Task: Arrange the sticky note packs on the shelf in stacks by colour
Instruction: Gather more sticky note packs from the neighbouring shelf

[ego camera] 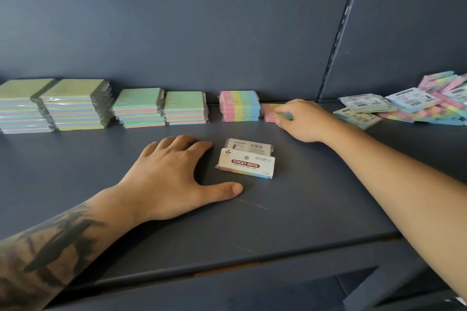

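The light is soft and a bit dim, with no strong glare. A faint shadow sits under the left hand (pixel 174 174). The right hand (pixel 300 118) looks a little blurry. The shelf (pixel 290 222) edge and the back post bend near the picture's sides.

"STICKY NOTE" reads on the front pack (pixel 246 165); smaller print seems illegible.
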Demonstrator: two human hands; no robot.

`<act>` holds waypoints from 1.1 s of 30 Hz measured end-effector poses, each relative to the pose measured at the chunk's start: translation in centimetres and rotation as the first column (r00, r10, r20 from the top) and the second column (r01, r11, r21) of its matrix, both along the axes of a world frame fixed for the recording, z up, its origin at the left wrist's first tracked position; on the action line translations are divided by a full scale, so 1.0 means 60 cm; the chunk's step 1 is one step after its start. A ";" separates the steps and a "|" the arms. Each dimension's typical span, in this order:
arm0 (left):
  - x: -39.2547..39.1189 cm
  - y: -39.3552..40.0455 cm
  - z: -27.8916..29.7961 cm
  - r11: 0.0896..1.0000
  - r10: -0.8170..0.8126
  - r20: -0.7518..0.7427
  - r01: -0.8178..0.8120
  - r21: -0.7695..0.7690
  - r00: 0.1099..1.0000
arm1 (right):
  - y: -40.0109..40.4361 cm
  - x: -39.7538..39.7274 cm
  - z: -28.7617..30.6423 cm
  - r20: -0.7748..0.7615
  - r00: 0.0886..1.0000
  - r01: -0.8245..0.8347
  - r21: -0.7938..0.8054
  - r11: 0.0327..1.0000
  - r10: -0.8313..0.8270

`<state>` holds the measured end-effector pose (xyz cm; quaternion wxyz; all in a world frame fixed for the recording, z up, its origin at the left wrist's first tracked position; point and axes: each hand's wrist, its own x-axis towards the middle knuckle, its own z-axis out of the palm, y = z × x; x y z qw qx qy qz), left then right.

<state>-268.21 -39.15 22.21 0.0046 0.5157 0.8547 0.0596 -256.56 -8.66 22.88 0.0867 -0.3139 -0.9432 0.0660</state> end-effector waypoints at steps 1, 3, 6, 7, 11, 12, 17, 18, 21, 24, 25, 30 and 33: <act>0.000 0.000 0.000 1.000 -0.001 0.000 0.001 -0.002 1.000 | 0.000 -0.001 0.000 -0.008 1.000 -0.003 -0.003 1.000 0.003; -0.001 0.000 -0.001 1.000 -0.002 0.006 0.002 -0.005 1.000 | 0.000 -0.002 -0.001 -0.021 1.000 -0.020 -0.003 1.000 0.020; -0.003 0.002 0.000 1.000 -0.004 0.010 0.004 -0.007 1.000 | 0.002 -0.004 -0.001 -0.012 0.999 -0.035 -0.007 0.999 0.035; -0.003 0.002 0.000 1.000 -0.004 0.011 0.004 -0.008 1.000 | 0.004 -0.005 -0.001 -0.007 0.999 -0.035 -0.007 0.999 0.035; -0.002 0.002 0.001 1.000 -0.004 0.022 0.004 -0.013 1.000 | 0.003 -0.014 0.001 0.016 0.999 -0.033 -0.015 0.999 0.033; -0.002 0.003 0.001 1.000 -0.003 0.025 0.003 -0.010 1.000 | 0.000 -0.016 0.002 0.019 0.999 -0.035 -0.015 0.999 0.035; -0.003 0.003 0.003 1.000 -0.007 0.042 0.007 -0.011 0.999 | -0.006 -0.020 0.000 0.036 0.999 -0.022 0.000 1.000 0.022; -0.003 0.003 0.003 1.000 -0.010 0.047 0.011 -0.014 0.999 | -0.007 -0.017 0.000 0.037 0.999 -0.007 0.002 1.000 0.007; -0.003 0.002 0.004 1.000 -0.020 0.061 0.020 -0.007 0.998 | -0.021 0.000 0.006 0.009 0.998 0.067 -0.034 0.997 -0.067; -0.013 0.004 0.003 0.999 -0.028 0.096 0.024 0.044 0.995 | -0.050 0.029 0.015 -0.078 0.995 0.062 -0.030 0.998 -0.064; -0.016 0.004 0.003 0.997 -0.045 0.110 0.038 0.065 0.993 | -0.063 0.041 0.017 -0.120 0.992 0.044 -0.022 0.999 -0.046; -0.018 0.015 0.010 0.969 -0.227 0.237 0.194 0.154 0.945 | -0.148 0.097 0.010 -0.326 0.935 -0.189 -0.123 0.974 0.140; -0.015 0.026 0.008 0.956 -0.281 0.240 0.249 0.156 0.929 | -0.182 0.112 0.005 -0.201 0.940 -0.315 -0.206 0.927 0.275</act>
